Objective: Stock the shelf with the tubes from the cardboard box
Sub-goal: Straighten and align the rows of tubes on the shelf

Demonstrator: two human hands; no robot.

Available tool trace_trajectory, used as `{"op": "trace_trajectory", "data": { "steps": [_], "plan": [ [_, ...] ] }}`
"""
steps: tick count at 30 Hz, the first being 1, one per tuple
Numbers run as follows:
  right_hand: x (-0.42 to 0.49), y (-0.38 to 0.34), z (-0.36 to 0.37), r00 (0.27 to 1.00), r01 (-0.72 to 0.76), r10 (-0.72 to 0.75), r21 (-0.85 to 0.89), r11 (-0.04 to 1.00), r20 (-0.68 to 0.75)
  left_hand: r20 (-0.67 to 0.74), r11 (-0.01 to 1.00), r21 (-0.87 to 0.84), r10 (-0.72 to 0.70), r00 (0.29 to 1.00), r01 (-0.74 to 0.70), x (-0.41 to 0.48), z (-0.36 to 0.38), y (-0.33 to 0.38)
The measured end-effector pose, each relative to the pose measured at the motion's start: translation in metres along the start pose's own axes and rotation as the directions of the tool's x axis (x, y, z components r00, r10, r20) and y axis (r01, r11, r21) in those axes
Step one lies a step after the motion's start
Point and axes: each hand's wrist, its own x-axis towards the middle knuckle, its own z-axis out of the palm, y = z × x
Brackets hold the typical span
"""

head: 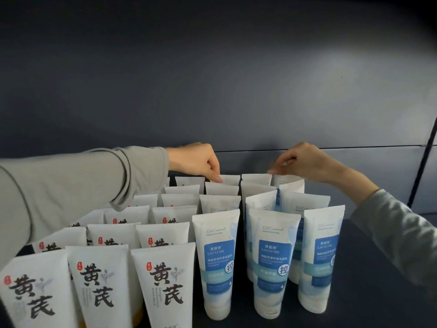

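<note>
Rows of upright white tubes fill the dark shelf (369, 268). Tubes with black brush characters (163, 280) stand on the left, and blue-labelled tubes (272, 261) stand on the right. My left hand (198, 162) reaches over the left rows to the back, its thumb and curled fingers pinching the top edge of a rear blue-labelled tube (229, 179). My right hand (305, 162) comes in from the right, and its curled fingertips pinch the top of the rearmost tube (287, 180) in the right-hand rows. The cardboard box is out of view.
A dark blue back panel (212, 79) rises right behind the last row of tubes. Bare shelf surface lies to the right of the blue-labelled tubes. A dark upright post (425, 157) stands at the far right edge.
</note>
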Motion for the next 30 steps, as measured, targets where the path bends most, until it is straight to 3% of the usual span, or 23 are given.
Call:
{"op": "trace_trajectory", "data": {
  "steps": [4,10,17,25,30],
  "plan": [
    [-0.009,0.009,-0.015,0.998,-0.043,0.045,0.049,0.998,-0.046,-0.012,0.999,-0.051,0.007,1.0,-0.008,0.003,0.001,-0.001],
    [-0.021,0.026,-0.022,0.982,-0.146,0.143,0.02,0.989,0.124,-0.028,0.997,-0.083,0.002,1.0,-0.005,0.005,0.004,-0.006],
    [-0.016,0.035,-0.01,0.993,-0.107,0.108,-0.029,0.994,0.047,-0.026,0.996,-0.089,-0.005,1.0,0.003,0.007,0.005,-0.009],
    [-0.013,0.047,-0.004,0.991,-0.129,0.132,0.199,0.971,-0.003,-0.028,1.0,-0.026,-0.003,1.0,0.002,0.008,0.005,-0.007],
    [-0.013,0.048,-0.004,0.988,-0.148,0.152,0.25,0.957,0.002,-0.015,1.0,-0.005,-0.008,1.0,0.008,0.006,0.003,-0.006]
  ]
}}
